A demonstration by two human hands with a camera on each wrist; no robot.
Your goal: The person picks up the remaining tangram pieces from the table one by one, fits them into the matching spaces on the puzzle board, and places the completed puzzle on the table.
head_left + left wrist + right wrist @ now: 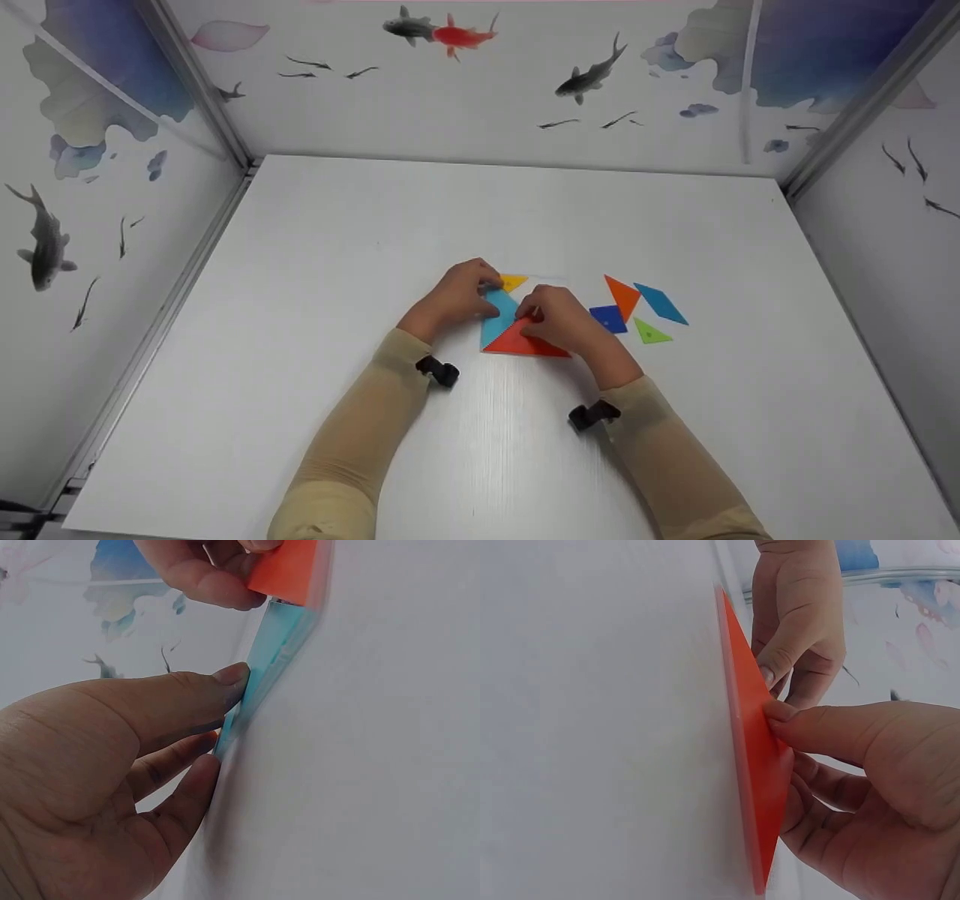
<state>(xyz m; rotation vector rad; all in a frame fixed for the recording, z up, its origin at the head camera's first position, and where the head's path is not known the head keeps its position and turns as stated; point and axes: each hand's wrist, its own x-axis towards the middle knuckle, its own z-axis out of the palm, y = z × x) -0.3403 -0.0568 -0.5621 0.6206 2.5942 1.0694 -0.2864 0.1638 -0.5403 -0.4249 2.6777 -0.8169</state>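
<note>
Red triangle (523,346) sits at the middle of the table (487,442), its long side toward the person and its slanted left side along the blue triangle (494,330). The right hand (568,320) pinches it, thumb on the upper face and fingers curled at the far edge. The left hand (457,294) holds the blue triangle between thumb and fingertips, close by the yellow triangle (514,283).

The step in hand looks like mating that shared seam. To do it well, I would make the blue triangle the anchor: light, level thumb pressure, no sideways push. Slide the red triangle flat toward it and match the near corners first, then close the seam along its length. Whether a hairline gap remains is hard to tell. Too firm a thumb could tip a thin piece and let one edge ride over the other. Afterwards, lift the fingers straight up so nothing drags, and keep the left fingertips from nudging the yellow triangle.
</note>
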